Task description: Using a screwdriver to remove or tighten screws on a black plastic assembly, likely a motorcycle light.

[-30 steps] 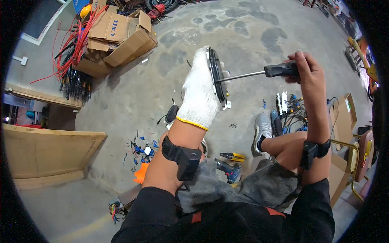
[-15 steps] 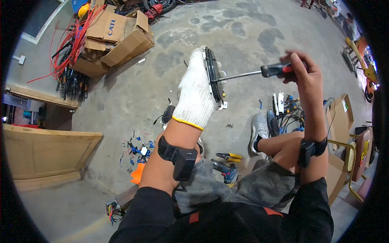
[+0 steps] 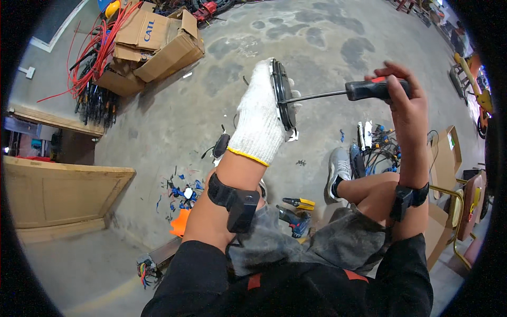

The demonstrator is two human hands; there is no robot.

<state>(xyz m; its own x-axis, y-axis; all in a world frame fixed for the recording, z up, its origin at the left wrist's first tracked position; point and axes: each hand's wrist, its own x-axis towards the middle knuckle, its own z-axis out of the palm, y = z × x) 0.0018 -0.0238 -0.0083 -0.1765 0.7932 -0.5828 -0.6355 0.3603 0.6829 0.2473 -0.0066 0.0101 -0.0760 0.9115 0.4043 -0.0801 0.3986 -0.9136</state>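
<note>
My left hand, in a white knit glove with a yellow cuff edge, holds up a flat black part with a rounded outline. It stands on edge, its face turned to the right; what kind of part it is cannot be made out. Glove fingertips show past its far side. A screwdriver with a black and red handle lies nearly level, its tip meeting the part's rim. My bare right hand grips the handle's end between thumb and fingers, with some fingers lifted away.
Between my legs lie yellow-handled pliers and a cordless drill. Cable bundles are by my right shoe. Blue connector scraps litter the floor at left. Cardboard boxes stand at far left; a chair is at right.
The screwdriver handle has turned, its red patch now on top, and my right fingers have shifted round it. Both hands and the black part sit slightly farther right in view.
</note>
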